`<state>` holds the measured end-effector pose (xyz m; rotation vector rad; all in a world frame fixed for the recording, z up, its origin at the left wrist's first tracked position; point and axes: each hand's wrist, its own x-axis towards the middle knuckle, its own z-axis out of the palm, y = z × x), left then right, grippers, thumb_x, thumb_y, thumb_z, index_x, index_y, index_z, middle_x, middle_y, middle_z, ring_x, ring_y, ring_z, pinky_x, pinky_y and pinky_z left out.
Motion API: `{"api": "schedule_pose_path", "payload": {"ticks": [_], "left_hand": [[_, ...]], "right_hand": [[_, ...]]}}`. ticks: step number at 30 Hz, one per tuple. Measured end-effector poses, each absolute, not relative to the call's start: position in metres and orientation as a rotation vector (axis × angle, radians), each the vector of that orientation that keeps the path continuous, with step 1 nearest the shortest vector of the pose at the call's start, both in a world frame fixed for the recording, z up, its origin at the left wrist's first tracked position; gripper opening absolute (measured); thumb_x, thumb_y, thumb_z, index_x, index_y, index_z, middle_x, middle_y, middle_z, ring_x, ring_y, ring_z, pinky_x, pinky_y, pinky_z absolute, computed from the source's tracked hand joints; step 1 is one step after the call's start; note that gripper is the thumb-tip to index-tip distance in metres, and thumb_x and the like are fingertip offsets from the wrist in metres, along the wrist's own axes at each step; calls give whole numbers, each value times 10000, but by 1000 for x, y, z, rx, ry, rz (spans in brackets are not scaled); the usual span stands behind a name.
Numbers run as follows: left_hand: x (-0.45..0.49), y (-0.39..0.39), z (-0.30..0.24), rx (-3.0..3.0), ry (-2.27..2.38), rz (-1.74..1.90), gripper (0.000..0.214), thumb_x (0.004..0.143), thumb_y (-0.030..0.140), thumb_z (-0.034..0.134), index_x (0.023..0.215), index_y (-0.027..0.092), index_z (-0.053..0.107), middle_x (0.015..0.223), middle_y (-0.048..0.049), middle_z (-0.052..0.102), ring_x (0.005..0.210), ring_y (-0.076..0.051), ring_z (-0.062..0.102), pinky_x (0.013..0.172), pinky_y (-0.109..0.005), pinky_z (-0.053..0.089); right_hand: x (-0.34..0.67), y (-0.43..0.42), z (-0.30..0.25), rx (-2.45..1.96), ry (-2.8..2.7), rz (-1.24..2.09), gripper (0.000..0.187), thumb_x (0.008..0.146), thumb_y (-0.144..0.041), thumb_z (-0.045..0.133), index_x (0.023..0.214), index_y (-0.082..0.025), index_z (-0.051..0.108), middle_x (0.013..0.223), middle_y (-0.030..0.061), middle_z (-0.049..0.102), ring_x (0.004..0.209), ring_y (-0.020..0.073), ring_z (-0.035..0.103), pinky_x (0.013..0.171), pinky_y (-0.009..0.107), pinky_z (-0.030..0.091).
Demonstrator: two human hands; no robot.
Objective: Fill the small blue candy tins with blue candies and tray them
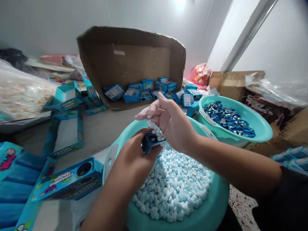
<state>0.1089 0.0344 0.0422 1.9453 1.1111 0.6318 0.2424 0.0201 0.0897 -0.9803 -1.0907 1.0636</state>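
Note:
My left hand (134, 160) is closed around a small blue candy box (150, 142), held with its round opening facing up over a teal basin (211, 208). The basin is heaped with pale blue and white candies (175, 186). My right hand (168, 120) hangs just above the box with its fingers bunched, and a stream of candies (155, 128) falls from it toward the opening.
A second teal basin (258, 136) at the right holds blue caps (228, 120). A tipped cardboard box (130, 61) behind holds several small blue boxes (141, 89). Blue display cartons (64, 150) lie at the left, beside a clear bag (21, 93). More cardboard boxes (228, 83) stand at right.

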Motion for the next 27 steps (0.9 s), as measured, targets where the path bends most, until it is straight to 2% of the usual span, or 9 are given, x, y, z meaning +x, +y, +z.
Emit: {"api": "schedule_pose_path", "payload": {"ticks": [3,5,7,10,15,20,27], "left_hand": [[108,34,39,1839,1105,691,460,800,404,720,1226,257,626,1093,-51,742,947,-258,715,854,-378,557],[107,33,40,1793,1112,731,436,799,402,723,1206,273,637,1070,-37,746,922,-246,717,807,-361,560],[107,32,43,1757,1154,760,426,788,398,731,1186,272,644,1047,-33,749,905,-247,716,774,-358,558],[106,31,46,1709,1198,806,463,757,397,756,1175,239,635,1016,-46,750,885,-250,715,758,-355,555],[105,33,42,1720,1202,828,463,741,410,769,1143,225,630,1008,-53,749,868,-248,711,744,-356,549],[105,34,39,1805,1167,806,375,747,355,763,1092,249,659,1032,-25,741,925,-239,697,747,-333,530],[104,31,46,1791,1131,799,352,768,372,750,1075,245,633,1009,-1,724,955,-229,675,758,-311,501]], "right_hand": [[259,20,96,-1132,-1379,766,341,979,-423,441,801,-200,628,881,36,637,1009,175,611,912,322,457],[274,19,98,-1328,-1588,503,251,956,-362,509,836,-191,647,929,43,639,950,169,589,848,306,435],[285,18,97,-1550,-1763,328,228,939,-339,552,804,-185,653,877,47,638,827,163,561,741,302,400],[288,15,93,-1786,-1945,293,297,950,-338,547,716,-183,644,740,46,620,680,155,495,640,316,322],[272,8,92,-1805,-2061,99,310,953,-214,529,663,-179,634,803,76,634,762,183,514,684,332,321],[261,4,89,-1756,-2105,122,336,924,-162,539,589,-187,556,719,56,564,675,163,439,625,335,289],[258,8,85,-1578,-1989,340,237,927,-219,550,708,-185,635,778,23,624,722,138,520,635,295,343]]}}
